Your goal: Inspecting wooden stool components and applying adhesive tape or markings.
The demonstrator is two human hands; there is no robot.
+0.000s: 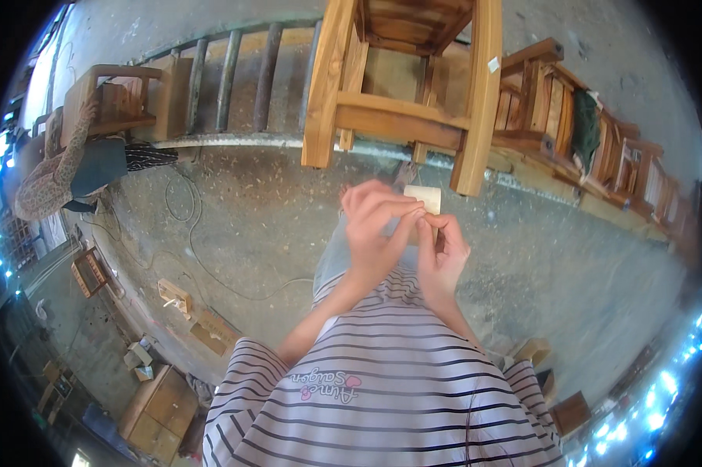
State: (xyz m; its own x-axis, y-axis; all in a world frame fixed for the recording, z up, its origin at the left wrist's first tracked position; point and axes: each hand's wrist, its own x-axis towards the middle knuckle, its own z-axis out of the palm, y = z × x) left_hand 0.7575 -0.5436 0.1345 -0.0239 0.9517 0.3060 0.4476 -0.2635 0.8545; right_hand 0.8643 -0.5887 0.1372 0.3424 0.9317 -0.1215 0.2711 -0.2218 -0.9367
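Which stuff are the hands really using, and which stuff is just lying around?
In use:
left hand
right hand
small pale sheet, pinched by both hands' fingers

Lying about:
wooden chair
ladder
cable
wood blocks
row of chairs

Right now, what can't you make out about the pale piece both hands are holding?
- Pale flat piece, head view: lower part hidden by the left hand and right hand; its full shape and material cannot be told.
- Wooden chair: top cut off by the picture's upper edge.
- Person at left: bent and small near the rim.

Dusty concrete floor (288,226) bears a wooden chair (401,86), cable (187,257), perhaps offcut blocks (173,294).
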